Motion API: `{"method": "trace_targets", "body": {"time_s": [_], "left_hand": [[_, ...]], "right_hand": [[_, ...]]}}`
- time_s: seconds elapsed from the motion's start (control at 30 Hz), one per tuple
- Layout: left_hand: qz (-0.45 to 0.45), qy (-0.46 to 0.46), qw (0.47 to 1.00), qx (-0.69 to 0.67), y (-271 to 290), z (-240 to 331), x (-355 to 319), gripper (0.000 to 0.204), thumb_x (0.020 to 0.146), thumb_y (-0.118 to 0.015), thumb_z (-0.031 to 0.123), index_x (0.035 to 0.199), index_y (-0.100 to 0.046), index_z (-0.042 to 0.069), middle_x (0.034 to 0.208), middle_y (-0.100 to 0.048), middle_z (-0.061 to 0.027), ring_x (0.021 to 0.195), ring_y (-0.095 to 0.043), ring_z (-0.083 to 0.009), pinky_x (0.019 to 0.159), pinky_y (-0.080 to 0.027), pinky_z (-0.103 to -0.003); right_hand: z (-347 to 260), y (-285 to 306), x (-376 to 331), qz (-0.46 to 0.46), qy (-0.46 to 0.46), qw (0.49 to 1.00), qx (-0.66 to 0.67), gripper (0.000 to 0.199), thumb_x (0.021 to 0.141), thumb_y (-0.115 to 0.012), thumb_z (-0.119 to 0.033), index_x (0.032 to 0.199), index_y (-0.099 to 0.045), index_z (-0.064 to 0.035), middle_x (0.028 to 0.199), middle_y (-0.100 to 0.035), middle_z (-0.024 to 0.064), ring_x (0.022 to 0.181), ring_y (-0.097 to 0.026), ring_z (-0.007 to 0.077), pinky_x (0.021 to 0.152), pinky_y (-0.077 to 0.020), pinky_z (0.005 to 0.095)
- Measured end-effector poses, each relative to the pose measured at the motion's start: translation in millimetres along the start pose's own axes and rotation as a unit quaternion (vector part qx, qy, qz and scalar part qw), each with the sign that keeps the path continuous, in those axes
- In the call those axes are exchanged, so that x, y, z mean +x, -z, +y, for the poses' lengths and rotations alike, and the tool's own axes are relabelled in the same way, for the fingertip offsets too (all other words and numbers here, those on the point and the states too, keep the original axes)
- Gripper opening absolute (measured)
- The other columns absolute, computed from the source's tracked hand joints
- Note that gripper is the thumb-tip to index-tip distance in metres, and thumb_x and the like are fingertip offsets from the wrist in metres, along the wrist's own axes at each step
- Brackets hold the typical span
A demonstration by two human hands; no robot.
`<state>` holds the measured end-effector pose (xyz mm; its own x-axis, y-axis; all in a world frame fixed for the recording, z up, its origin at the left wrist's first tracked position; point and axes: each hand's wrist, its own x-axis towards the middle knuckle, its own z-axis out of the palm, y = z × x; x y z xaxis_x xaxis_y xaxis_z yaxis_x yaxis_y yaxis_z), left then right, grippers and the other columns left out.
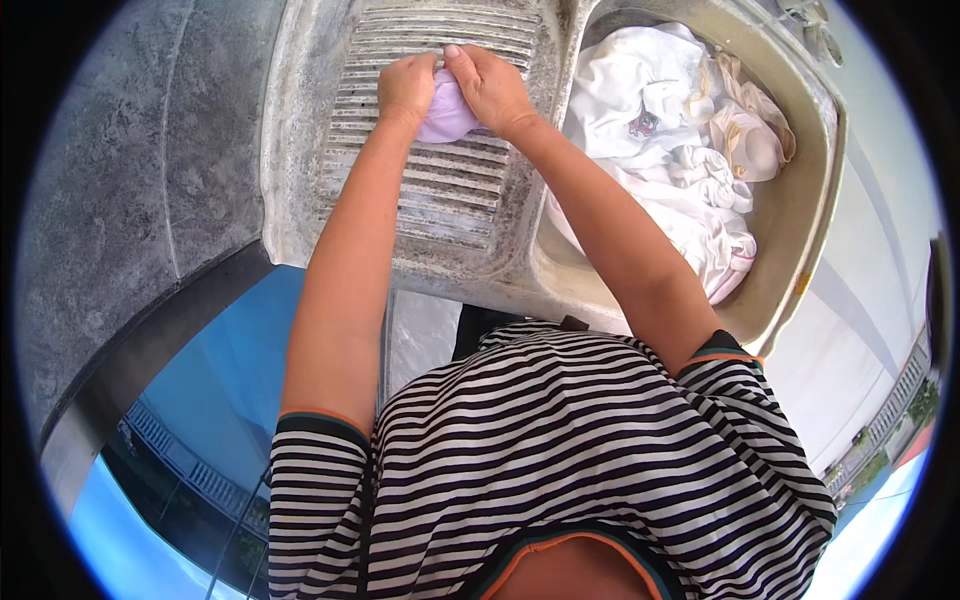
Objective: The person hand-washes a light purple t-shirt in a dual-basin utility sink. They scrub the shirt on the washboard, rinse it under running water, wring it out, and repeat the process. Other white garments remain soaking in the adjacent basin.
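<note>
Lilac cloth point(447, 114) over washbd point(445, 222); wht laundry point(630, 90) in basin point(803, 215).

The crumpled, pale lilac cloth bundle point(447, 110) looks soft, thin and matt against the grey, ridged washboard point(450, 225), whose stone-like surface is rough, pitted and blotched with dark wear. The cream, round-cornered basin point(808, 215) seems of the same hard material but smoother, with a dull sheen, around wrinkled white cloth garments point(640, 85) and a smooth beige padded cloth garment point(752, 145). The black-and-white striped shirt point(560, 420) is soft, matt fabric.
</note>
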<state>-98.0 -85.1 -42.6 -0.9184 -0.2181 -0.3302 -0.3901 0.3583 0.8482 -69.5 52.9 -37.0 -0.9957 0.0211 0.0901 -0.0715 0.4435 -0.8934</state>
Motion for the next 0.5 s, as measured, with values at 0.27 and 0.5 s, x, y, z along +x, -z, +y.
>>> {"method": "trace_targets", "body": {"time_s": [0.27,0.5], "left_hand": [[-0.302,0.273,0.871,-0.275,-85.9,48.3,-118.8,0.075,0.094,-0.041,0.074,0.134,-0.055,0.012,0.13,-0.062,-0.0094,0.107,-0.065,-0.0254,0.086,-0.056,-0.049],[-0.137,-0.178,0.963,0.151,-146.0,34.0,-165.1,0.025,0.087,-0.07,0.021,0.105,-0.059,0.006,0.099,-0.06,-0.0123,0.089,-0.062,-0.029,0.082,-0.05,-0.04]], "right_hand": [[110.9,205.9,-55.3,0.264,-0.22,0.927,0.149,0.033,0.098,-0.062,-0.027,0.081,-0.067,0.0007,0.064,-0.062,0.0033,0.058,-0.056,0.0107,0.057,-0.0458,0.0281],[213.0,221.3,-152.8,0.179,-0.13,0.945,-0.24,0.034,0.077,-0.076,-0.014,0.107,-0.065,-0.0036,0.109,-0.061,0.0171,0.101,-0.058,0.0375,0.09,-0.0486,0.0438]]}}
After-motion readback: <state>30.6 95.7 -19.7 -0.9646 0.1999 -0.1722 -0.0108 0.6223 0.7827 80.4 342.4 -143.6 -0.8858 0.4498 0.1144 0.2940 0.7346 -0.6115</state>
